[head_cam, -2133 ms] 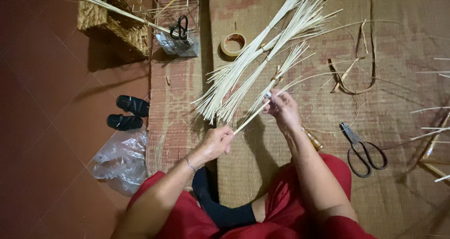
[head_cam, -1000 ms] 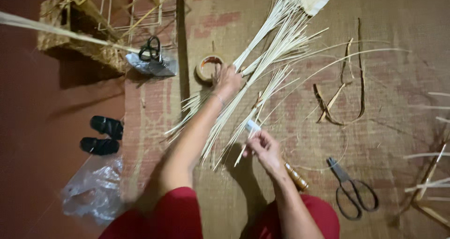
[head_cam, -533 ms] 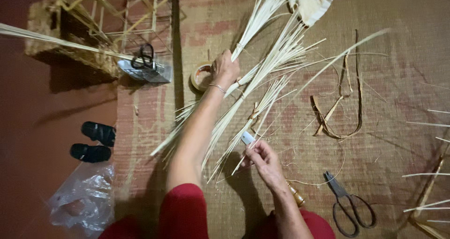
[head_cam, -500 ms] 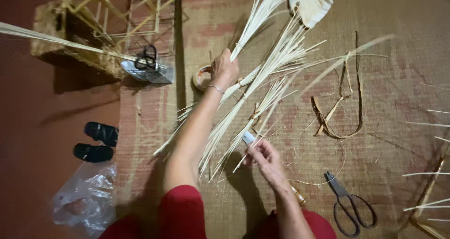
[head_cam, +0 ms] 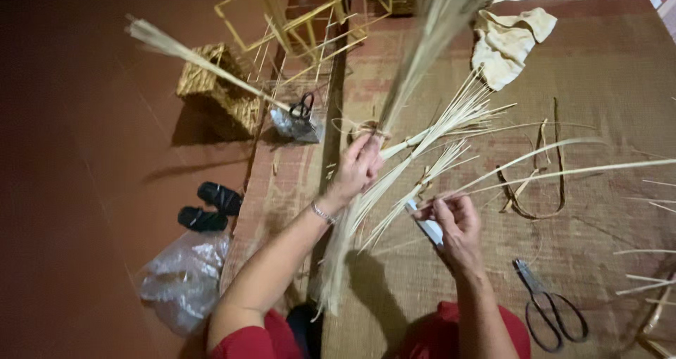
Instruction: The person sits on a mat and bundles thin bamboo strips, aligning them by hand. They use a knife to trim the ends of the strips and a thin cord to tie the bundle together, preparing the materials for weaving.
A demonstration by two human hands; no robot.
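Observation:
My left hand (head_cam: pixel 359 167) grips a long bundle of pale reed strips (head_cam: pixel 412 84), lifted steeply so its top blurs toward the upper edge and its cut ends hang down near my knee. My right hand (head_cam: pixel 454 219) is closed on a small white-handled knife (head_cam: pixel 426 224) and pinches a thin reed strip (head_cam: pixel 556 170) that runs out to the right. More loose pale strips (head_cam: pixel 451 130) fan out on the woven mat (head_cam: pixel 605 70) between my hands.
Black scissors (head_cam: pixel 549 313) lie at the lower right. A cream cloth (head_cam: pixel 507 38) sits at the top, curled brown strips (head_cam: pixel 528 190) right of centre. A woven basket (head_cam: pixel 218 98), yellow wire frames (head_cam: pixel 296 21), second scissors (head_cam: pixel 299 116), black sandals (head_cam: pixel 208 207) and a plastic bag (head_cam: pixel 179 281) are left.
My left hand has raised the reed bundle from lying on the mat to nearly upright. The view has tilted up. My right hand stays low with the knife and now pinches a strip.

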